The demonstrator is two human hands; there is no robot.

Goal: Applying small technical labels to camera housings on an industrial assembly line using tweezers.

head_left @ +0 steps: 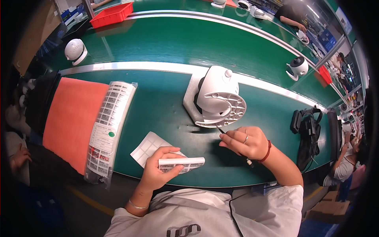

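My left hand (pixel 158 168) is closed on a curled sheet of labels (pixel 189 161), which has rows of printed stickers on one side. Part of a pale sheet with blank rectangles (pixel 148 149) lies behind that hand. My right hand (pixel 246 143) pinches a thin dark pointed tool (pixel 220 130), its tip close to the base of a white camera (pixel 217 89). Whether the tip touches the base I cannot tell. The camera lies tipped over, its ribbed underside facing me, against a pale foam block (pixel 191 103). A small cable plug (pixel 249 162) shows below my right wrist.
An orange sheet (pixel 73 122) and a plastic-sleeved stack of labels (pixel 108 126) lie at left. Black straps or pouches (pixel 309 136) lie at right. White cameras (pixel 75 51) stand on the green belt (pixel 177 43), with a red tray (pixel 112 15) beyond. Other people work nearby.
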